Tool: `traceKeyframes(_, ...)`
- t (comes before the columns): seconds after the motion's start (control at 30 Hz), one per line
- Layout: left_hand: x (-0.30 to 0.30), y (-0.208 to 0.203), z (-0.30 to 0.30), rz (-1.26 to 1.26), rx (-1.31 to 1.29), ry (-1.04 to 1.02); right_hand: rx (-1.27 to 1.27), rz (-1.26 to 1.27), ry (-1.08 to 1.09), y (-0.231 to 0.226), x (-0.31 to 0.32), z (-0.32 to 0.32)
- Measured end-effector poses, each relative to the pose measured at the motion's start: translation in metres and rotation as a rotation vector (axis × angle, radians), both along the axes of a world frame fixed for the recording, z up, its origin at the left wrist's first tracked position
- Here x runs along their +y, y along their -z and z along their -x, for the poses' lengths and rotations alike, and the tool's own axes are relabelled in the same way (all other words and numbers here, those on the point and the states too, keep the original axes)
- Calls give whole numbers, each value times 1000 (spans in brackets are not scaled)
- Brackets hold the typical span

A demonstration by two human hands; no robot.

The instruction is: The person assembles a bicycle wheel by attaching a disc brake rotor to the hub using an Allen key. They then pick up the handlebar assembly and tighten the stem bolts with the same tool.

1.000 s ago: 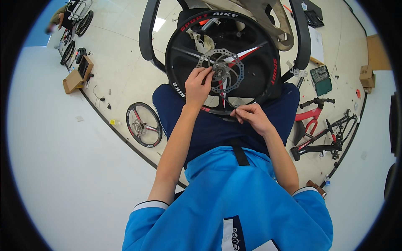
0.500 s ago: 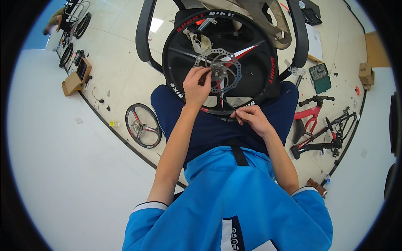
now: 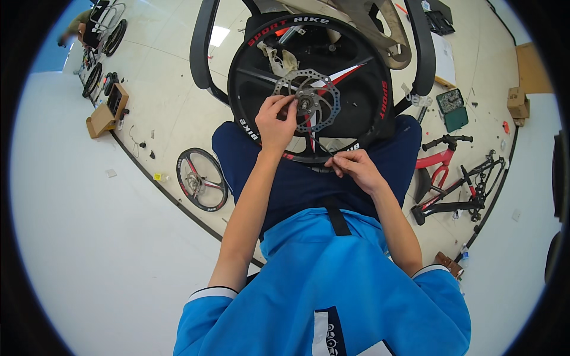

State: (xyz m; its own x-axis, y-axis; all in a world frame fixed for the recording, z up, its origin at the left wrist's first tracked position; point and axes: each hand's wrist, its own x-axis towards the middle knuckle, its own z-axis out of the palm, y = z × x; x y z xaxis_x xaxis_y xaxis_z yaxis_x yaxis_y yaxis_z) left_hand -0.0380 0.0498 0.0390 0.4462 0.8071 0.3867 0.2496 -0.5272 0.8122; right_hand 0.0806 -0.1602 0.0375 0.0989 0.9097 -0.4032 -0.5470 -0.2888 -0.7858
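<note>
A black bicycle wheel (image 3: 236,83) with red and white spokes lies flat on a chair seat in front of me. A silver disc brake rotor (image 3: 330,108) sits around its hub (image 3: 304,103). My left hand (image 3: 276,121) is closed in a pinch at the rotor, just left of the hub; whatever the fingertips hold is hidden. Nearer to me, at the wheel's front rim, my right hand (image 3: 355,166) pinches a thin dark rod (image 3: 321,146). The rod slants up and left toward the rotor's lower edge.
Chair armrests (image 3: 205,50) flank the wheel. A pale cloth (image 3: 284,62) shows between the spokes. On the floor are another wheel (image 3: 202,179) at left, a red and black bike frame (image 3: 442,172) at right, and a green case of small parts (image 3: 454,113). A person (image 3: 76,28) is far left.
The whole view has shifted very slightly. Both hands keep the same grips and nearly the same places at the wheel.
</note>
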Motion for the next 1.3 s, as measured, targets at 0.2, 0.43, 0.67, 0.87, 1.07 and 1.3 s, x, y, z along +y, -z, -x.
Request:
traceKeyframes(0.2, 2, 4, 1, 50, -37, 12, 2, -1, -17, -1, 3, 2)
traceKeyframes(0.43, 5, 11, 2, 132, -88, -14, 3, -3, -34, -1, 5, 6)
traceKeyframes(0.67, 6, 6, 4, 83, -37, 9, 0, 0, -16, -5, 5, 6)
traceKeyframes(0.87, 7, 5, 4, 15, -34, 55, -14, -14, 2, -8, 10, -4)
traceKeyframes(1.07, 4, -1, 2, -54, -24, 1, -134, -47, -18, -12, 13, -5)
traceKeyframes(1.3, 3, 7, 0, 93, -85, -26, -15, 9, 7, -2, 11, 0)
